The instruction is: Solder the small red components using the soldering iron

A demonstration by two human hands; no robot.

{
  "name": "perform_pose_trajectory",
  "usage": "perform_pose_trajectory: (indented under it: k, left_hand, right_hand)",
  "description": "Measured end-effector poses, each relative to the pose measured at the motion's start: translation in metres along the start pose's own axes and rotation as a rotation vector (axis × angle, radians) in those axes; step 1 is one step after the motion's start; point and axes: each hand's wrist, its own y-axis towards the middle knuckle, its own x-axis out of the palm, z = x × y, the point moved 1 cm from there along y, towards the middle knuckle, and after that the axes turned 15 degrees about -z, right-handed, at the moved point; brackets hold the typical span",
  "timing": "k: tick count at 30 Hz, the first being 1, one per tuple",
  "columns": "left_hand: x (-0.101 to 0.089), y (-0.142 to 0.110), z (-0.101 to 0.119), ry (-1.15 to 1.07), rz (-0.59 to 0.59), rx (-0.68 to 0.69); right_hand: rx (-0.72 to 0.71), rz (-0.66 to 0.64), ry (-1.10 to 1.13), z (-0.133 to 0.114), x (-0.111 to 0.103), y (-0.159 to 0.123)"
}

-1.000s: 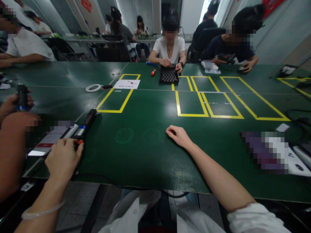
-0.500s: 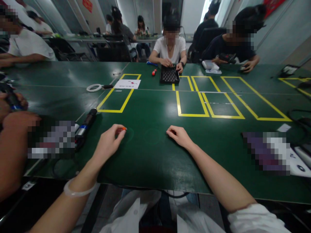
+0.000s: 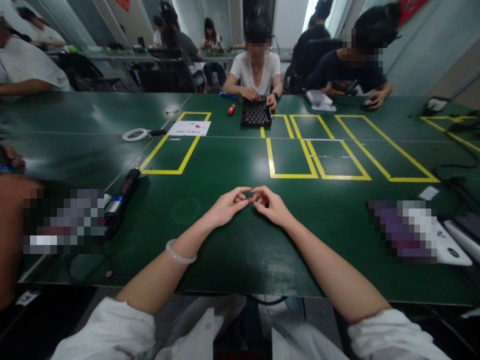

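A small orange piece [image 3: 249, 199] is pinched between the left hand [image 3: 226, 206] and the right hand [image 3: 270, 205], fingertips together, just above the green table [image 3: 225, 160]. Yellow tape outlines [image 3: 300, 150] are laid across the table; seated people are seen along its far edge.

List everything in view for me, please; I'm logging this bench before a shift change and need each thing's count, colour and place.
Table: one, dark green, spans the view.
Taped outlines: several, yellow, mid table.
Orange piece: one, tiny, pinched between both hands' fingertips.
Electric screwdriver: one, black and silver, lying left of the hands.
Black tray: one, far side, before a seated person.
Red-handled tool: one, left of the tray.
White ring: one, far left.
White paper: one sheet, beside the ring.
People: several, seated around.
Bangle: one, pale, left wrist.
Left hand: pinching the piece.
Right hand: pinching it too.
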Motion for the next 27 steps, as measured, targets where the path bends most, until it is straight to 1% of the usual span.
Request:
perform_pose_trajectory:
  k: [5, 9, 13, 15, 20, 27]
  left_hand:
    - [0.003, 0.0, -0.011, -0.052, -0.024, 0.005]
    - [0.006, 0.001, -0.017, -0.053, -0.014, 0.027]
    - [0.006, -0.001, -0.014, 0.027, 0.055, 0.073]
    - [0.006, -0.002, -0.011, 0.092, 0.071, 0.101]
    - [0.006, -0.003, -0.007, 0.161, 0.071, 0.093]
    - [0.007, -0.004, -0.008, 0.208, 0.082, 0.114]
  right_hand:
    - [-0.04, -0.049, -0.079, -0.002, 0.002, -0.001]
    - [-0.025, -0.048, -0.107, -0.003, 0.002, -0.001]
    - [-0.004, -0.014, -0.083, -0.001, 0.001, -0.001]
    - [-0.01, -0.001, -0.075, 0.0, 0.001, -0.001]
    - [-0.046, 0.027, -0.064, -0.002, 0.001, -0.001]
    - [0.031, 0.025, 0.006, -0.005, 0.001, -0.001]
